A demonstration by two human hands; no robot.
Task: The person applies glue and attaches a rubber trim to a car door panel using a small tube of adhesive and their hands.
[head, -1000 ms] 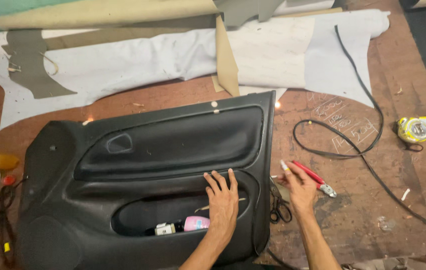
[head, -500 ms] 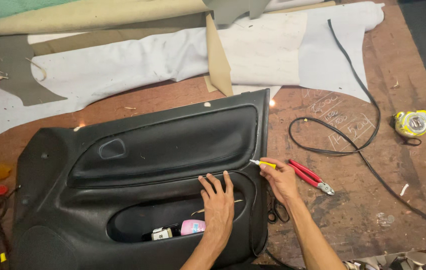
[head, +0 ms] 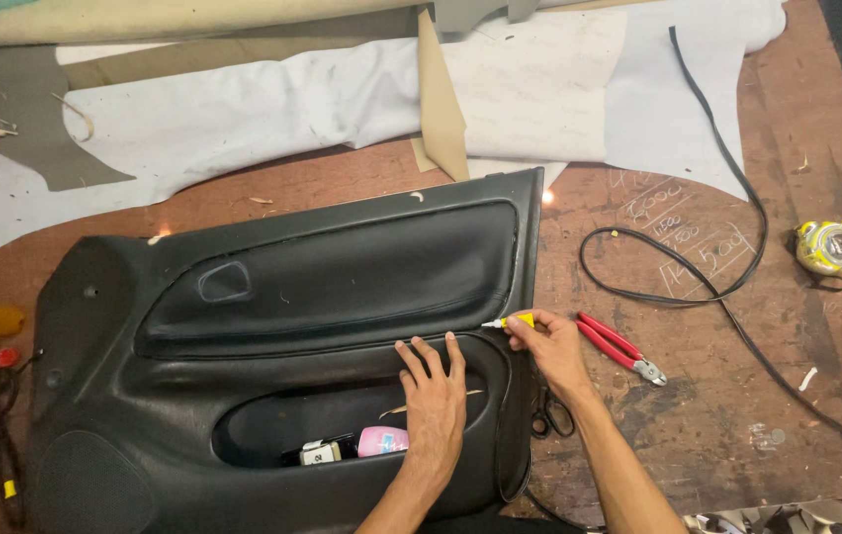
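I see a black moulded plastic door panel (head: 322, 326) lying flat under my left fingers (head: 429, 361); a small yellow-tipped tube (head: 510, 321) is pinched in my right fingers (head: 530, 336).

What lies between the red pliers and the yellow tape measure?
In the head view, a black cord crosses the bare table between the pliers and tape measure.

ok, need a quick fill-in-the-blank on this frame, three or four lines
1. The left hand lies flat on the black ____.
2. The right hand holds a small tube with a ____ body.
3. The pliers right of that hand have ____ handles.
4. The tape measure lies at the table's ____ side.

Missing: door panel; yellow; red; right
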